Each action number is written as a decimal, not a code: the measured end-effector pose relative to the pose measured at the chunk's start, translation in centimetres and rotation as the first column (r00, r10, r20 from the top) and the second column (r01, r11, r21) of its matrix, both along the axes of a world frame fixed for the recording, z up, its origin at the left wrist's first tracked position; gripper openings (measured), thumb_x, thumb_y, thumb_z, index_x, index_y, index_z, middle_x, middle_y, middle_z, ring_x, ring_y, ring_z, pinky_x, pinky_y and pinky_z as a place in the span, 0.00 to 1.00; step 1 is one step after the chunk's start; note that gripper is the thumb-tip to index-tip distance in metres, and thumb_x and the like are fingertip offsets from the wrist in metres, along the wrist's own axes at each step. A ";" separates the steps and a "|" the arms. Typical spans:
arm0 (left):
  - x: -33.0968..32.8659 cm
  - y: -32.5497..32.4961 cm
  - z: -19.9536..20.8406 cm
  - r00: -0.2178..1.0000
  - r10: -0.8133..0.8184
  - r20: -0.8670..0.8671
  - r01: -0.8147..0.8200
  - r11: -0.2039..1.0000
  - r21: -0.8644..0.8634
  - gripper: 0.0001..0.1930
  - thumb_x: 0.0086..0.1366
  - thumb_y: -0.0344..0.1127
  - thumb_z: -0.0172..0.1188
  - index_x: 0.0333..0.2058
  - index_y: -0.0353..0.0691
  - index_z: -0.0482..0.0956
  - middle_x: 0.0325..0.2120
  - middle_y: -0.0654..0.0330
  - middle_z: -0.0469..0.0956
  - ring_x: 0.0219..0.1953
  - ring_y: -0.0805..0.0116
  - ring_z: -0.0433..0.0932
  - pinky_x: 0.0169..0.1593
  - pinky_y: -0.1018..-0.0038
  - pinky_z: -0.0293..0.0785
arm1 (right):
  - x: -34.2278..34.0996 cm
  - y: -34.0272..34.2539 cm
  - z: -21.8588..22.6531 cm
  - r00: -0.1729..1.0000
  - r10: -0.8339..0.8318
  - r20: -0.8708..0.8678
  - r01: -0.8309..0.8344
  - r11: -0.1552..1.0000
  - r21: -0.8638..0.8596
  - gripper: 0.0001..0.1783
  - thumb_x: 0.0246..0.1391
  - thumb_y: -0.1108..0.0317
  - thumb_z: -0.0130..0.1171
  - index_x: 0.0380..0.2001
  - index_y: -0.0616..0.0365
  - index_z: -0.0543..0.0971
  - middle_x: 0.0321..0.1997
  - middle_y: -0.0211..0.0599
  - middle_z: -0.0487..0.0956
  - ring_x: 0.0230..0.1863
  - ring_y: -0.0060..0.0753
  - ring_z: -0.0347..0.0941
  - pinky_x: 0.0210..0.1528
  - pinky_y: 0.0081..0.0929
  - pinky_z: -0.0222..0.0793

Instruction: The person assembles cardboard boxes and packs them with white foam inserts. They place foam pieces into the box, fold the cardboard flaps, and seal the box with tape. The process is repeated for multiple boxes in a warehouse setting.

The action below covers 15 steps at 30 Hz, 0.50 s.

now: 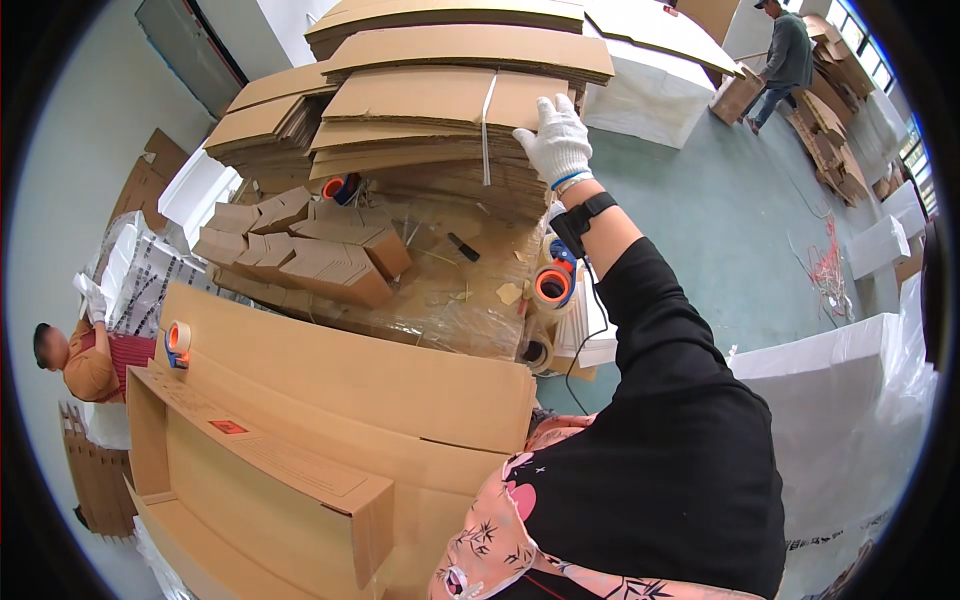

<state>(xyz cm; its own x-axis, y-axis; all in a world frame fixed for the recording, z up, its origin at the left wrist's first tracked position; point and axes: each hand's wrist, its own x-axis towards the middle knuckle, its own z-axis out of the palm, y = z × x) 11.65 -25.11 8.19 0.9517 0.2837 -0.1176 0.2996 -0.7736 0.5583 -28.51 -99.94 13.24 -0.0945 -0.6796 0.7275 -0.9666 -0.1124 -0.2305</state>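
Far forward, gloved right hand (559, 147) outstretched, on cardboard stack (410, 97), thumb and fingers apart

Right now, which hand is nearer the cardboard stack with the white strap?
Right. The right hand is at the right end of the cardboard stack, apparently touching it. The left hand is out of view.

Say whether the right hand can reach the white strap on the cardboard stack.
Probably yes: the right hand is at the right end of the stack, near the white strap, nothing visible between.
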 end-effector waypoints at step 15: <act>-1.1 11.3 1.0 0.921 0.184 -0.343 -0.332 0.831 -0.446 0.23 0.68 0.52 0.52 0.42 0.35 0.78 0.36 0.47 0.82 0.33 0.49 0.81 0.38 0.56 0.77 | -0.8 1.6 3.1 0.903 0.271 -0.333 -0.369 0.887 -0.279 0.11 0.48 0.71 0.56 0.37 0.53 0.77 0.38 0.35 0.74 0.41 0.42 0.74 0.43 0.38 0.74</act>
